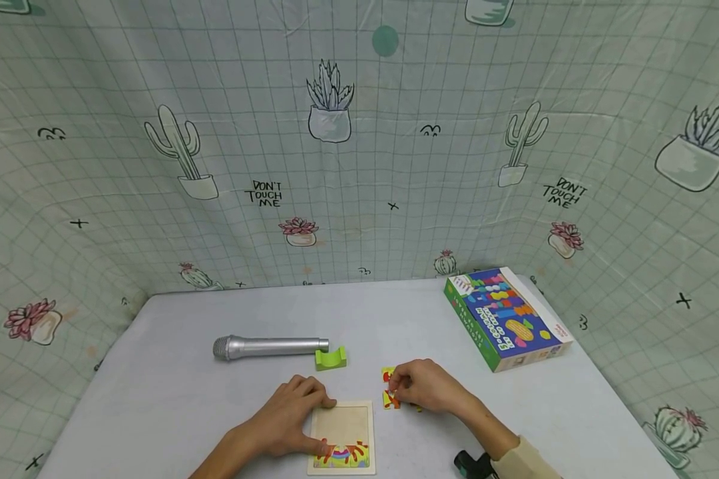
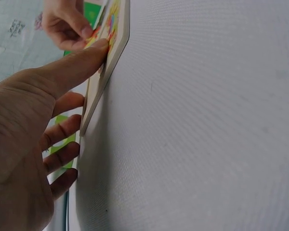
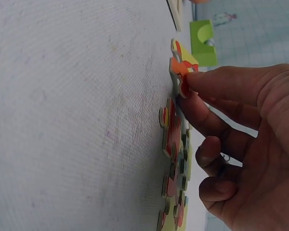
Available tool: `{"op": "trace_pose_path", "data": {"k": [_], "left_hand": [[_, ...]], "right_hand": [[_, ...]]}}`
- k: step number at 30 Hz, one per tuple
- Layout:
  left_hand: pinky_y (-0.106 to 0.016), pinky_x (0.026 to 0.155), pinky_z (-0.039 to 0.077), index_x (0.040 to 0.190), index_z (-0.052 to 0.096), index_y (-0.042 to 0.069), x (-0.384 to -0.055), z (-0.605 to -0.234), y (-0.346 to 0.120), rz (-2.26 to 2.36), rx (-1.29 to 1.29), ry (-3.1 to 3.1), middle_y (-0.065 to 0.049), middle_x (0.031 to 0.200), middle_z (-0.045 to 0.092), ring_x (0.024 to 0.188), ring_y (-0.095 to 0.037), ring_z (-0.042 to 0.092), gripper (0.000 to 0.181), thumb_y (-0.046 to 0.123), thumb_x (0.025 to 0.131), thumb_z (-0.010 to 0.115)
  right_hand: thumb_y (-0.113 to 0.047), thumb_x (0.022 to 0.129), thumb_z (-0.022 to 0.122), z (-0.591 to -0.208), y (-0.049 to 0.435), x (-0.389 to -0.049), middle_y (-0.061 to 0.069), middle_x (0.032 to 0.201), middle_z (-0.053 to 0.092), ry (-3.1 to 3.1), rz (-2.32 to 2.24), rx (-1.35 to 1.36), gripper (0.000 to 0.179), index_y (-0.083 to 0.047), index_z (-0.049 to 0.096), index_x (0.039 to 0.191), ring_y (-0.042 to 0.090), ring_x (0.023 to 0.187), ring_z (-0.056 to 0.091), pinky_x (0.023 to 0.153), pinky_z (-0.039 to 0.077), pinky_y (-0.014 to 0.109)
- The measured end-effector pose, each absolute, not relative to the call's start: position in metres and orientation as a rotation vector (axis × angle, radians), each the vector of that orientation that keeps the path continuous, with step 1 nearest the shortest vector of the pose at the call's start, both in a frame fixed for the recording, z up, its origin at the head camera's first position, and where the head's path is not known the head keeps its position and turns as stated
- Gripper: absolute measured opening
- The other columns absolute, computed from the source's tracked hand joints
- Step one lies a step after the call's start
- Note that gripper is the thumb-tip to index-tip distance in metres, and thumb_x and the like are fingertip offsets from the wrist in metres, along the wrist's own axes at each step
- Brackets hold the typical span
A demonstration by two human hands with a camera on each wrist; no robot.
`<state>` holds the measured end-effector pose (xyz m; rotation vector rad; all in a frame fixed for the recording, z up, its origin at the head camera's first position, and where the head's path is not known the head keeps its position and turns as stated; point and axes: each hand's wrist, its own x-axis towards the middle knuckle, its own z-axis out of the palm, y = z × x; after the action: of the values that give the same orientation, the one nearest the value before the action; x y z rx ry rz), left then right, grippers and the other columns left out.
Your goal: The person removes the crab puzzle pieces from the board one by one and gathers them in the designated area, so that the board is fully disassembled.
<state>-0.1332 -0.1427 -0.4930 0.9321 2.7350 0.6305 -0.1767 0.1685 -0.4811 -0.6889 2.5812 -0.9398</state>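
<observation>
As we looked across a white surface (image 1: 174, 386), a person's left hand (image 1: 290, 418), fingers apart, and right hand (image 1: 425, 386), pinching, flanked the wooden tray (image 1: 343, 422) under the left thumb; the pinched orange-red puzzle piece (image 3: 178, 68) was right of it.

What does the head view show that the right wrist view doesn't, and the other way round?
Only the head view shows the box and the fitted pieces in the tray.

Only the right wrist view shows the thick edges of the loose pieces and, clearly, a piece pinched by the fingers.

Both show the right hand, the green stand and the printed cloth.
</observation>
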Motion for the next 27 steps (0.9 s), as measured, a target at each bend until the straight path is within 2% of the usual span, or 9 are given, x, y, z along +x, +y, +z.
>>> {"op": "trace_pose_path", "data": {"k": [27], "left_hand": [[-0.046,0.098,0.039,0.128,0.066,0.027,-0.1331,-0.4955,-0.1444,0.642,0.932,2.739,0.016,0.116,0.048,0.113,-0.013,0.041,0.073,0.075,0.073,0.072]], "right_hand": [[-0.009,0.083,0.075,-0.4812,0.1669,-0.1748,-0.010,0.070,0.060,2.640,-0.886,-0.647,0.009,-0.015,0.069,0.085,0.007,0.058,0.052,0.053,0.042,0.025]]}}
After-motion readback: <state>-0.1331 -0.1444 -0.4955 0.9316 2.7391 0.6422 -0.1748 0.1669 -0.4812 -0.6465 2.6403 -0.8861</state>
